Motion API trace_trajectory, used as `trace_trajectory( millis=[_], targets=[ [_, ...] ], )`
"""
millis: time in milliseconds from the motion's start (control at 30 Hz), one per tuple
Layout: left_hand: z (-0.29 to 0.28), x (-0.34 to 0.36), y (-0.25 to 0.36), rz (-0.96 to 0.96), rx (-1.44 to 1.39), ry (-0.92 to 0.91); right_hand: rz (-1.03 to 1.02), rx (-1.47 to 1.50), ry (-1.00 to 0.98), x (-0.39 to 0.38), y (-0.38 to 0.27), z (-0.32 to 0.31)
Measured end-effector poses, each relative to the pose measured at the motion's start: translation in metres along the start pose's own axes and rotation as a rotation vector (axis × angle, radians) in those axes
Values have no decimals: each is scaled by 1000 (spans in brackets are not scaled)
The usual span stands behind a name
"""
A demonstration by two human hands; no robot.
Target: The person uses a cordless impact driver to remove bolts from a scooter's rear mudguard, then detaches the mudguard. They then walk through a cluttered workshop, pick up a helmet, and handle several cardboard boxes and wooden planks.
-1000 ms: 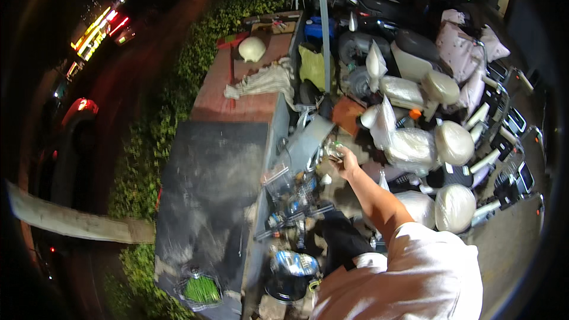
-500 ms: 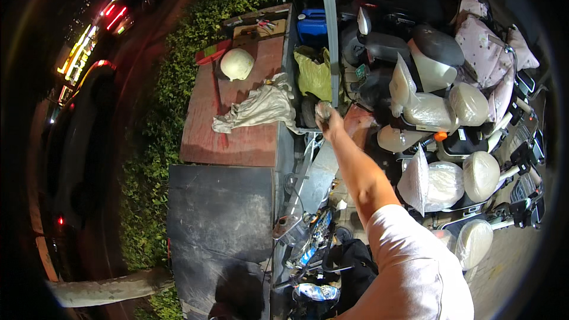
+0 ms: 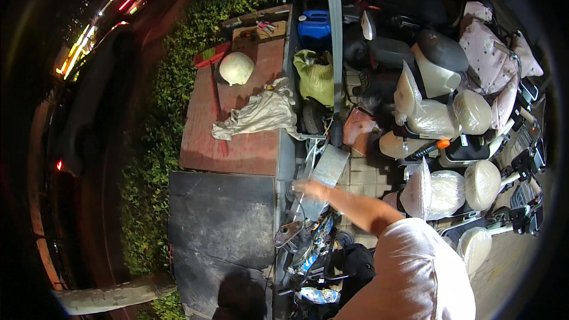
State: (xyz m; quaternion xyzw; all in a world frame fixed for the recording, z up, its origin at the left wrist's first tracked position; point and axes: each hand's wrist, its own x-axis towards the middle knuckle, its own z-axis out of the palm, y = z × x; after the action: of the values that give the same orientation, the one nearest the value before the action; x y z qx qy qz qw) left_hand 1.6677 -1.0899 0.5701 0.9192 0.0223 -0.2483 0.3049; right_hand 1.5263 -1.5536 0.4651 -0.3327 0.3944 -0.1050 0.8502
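Observation:
My right hand, at the end of a bare forearm and white sleeve, reaches in from the lower right. It hovers over the gap beside the grey side of the box, close to a small dark round thing. The fingers are blurred, and whether they touch or hold anything cannot be made out. Just behind the hand lies a grey metal plate on a metal frame. A metal pole rises beyond it. A white cloth drapes over the red box lid. My left hand is out of view.
On the lid sit a white helmet and a red dustpan. A dark board lies nearer. Beyond stand a yellow-green sack and a blue jerrycan. Several parked scooters with wrapped seats fill the right. A hedge borders the road.
My right hand has moved back toward me from the foot of the pole, down to the side of the box. The pole's dark foot now shows. Cars on the road have shifted.

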Motion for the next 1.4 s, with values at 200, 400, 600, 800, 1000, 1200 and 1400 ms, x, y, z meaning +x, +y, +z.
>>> trace_trajectory(
  millis=[200, 400, 600, 800, 1000, 1200, 1400],
  targets=[
    [-54, -46, -24, 23, -115, 21, 187, -270, -417, -129, 134, 105],
    [-74, -88, -11, -59, -603, -278, 183, -411, -621, -206, 161, 169],
    [2, -72, -7, -166, -701, -634, 166, -38, -290, -244, 175, 170],
    [31, -52, -71, -122, -471, -761, 131, -306, 189, -264, 199, 132],
    [47, 11, -96, -540, -868, -560, -48, -116, 435, -248, 213, 70],
    [101, 97, 5, 339, -26, -495, -39, -95, 512, -215, 214, 38],
    [213, 181, 139, 815, 649, -275, -78, 261, 565, -159, 219, 25]
  ],
)
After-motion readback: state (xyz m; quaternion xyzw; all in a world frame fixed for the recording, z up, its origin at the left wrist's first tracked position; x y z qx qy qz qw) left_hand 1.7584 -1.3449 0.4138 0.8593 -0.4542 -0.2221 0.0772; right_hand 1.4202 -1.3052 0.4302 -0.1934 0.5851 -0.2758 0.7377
